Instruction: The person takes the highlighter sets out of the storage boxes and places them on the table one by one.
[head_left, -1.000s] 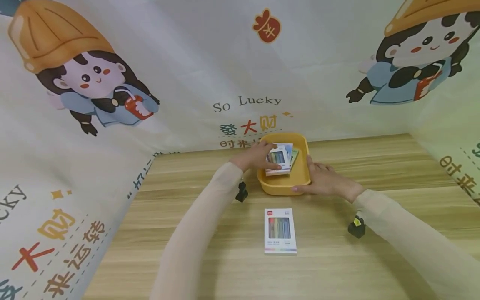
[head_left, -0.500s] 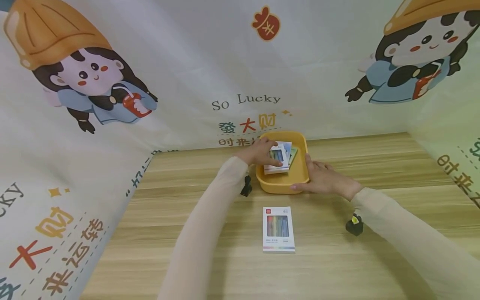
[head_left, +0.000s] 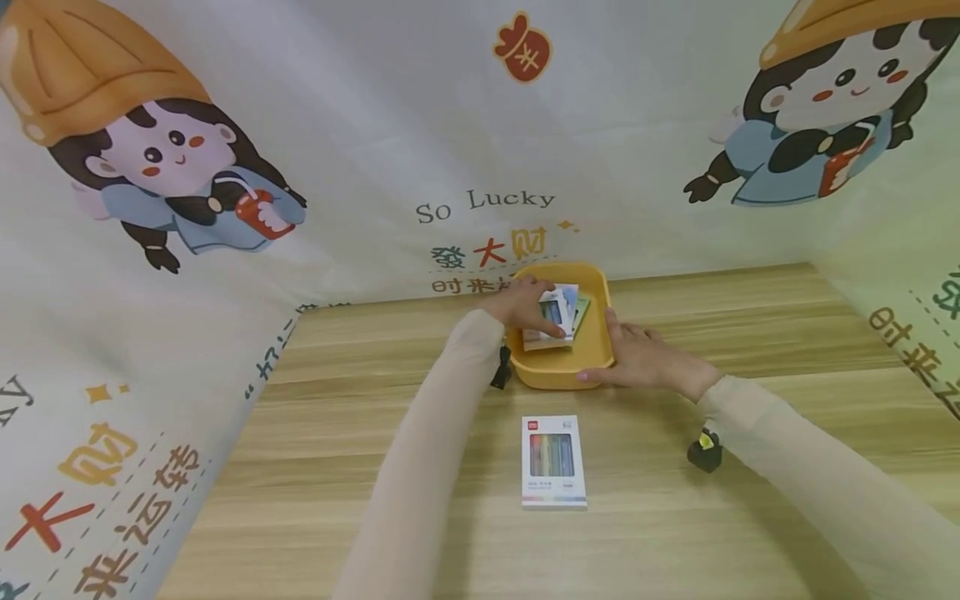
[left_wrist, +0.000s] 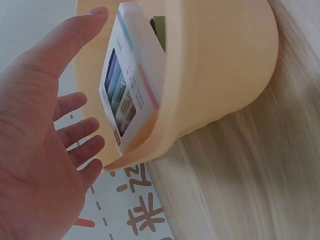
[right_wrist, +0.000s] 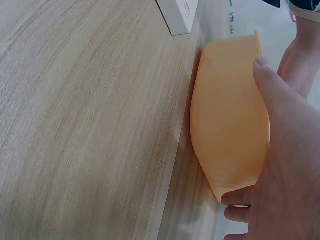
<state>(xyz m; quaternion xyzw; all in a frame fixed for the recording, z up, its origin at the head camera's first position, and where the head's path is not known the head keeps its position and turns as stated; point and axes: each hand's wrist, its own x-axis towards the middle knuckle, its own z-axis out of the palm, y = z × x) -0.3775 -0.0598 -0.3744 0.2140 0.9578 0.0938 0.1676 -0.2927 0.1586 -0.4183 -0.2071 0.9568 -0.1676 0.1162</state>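
Note:
In the head view a yellow plastic basket [head_left: 558, 380] stands near the back of the table. A white windowed box of highlighters [head_left: 552, 313] lies tilted inside, over a pale blue-white item [head_left: 572, 294] and a green one [head_left: 582, 310], both mostly covered. My left hand [head_left: 522, 302] hovers over that box from the left. Thumb and fingers are spread and apart from the box [left_wrist: 135, 75] in the left wrist view. My right hand [head_left: 647, 358] grips the basket's near right corner, thumb on the near side, fingers round the wall [right_wrist: 230, 110].
A second white highlighter box [head_left: 553, 462] lies flat on the wooden table [head_left: 337, 400], in front of the basket. Behind the basket rises a printed cloth backdrop [head_left: 360, 167], which also covers both sides.
The highlighter box under my left hand has settled lower in the basket, and the left fingers have come off it. My right hand keeps its grip on the basket. The view shifts slightly.

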